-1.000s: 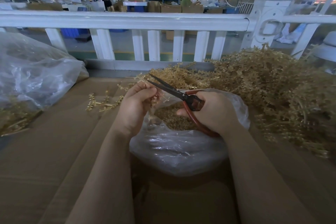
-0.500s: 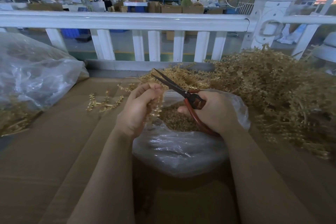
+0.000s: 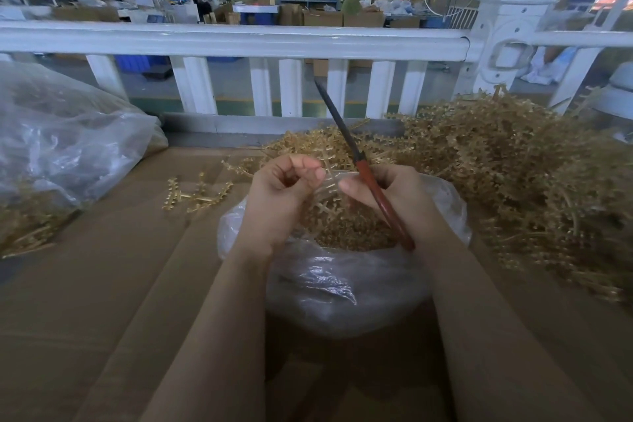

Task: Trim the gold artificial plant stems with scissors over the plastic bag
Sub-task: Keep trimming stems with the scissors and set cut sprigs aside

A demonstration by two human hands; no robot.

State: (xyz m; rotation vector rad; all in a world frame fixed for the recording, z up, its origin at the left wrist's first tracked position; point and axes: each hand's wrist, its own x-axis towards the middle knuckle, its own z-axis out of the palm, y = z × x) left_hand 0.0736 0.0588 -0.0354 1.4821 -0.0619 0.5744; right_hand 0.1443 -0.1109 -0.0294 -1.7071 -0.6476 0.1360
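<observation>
Brown cardboard-covered desk (image 3: pixel 102 284) carries a clear plastic bag (image 3: pixel 342 284), above which the left hand (image 3: pixel 281 195) pinches a gold artificial plant stem (image 3: pixel 329 181) while the right hand (image 3: pixel 394 195) grips red-handled scissors (image 3: pixel 376 195), blades closed.

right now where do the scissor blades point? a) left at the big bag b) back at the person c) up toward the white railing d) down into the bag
c, the scissors in the right hand angle their closed blades up and away, the tip crossing the railing.
</observation>
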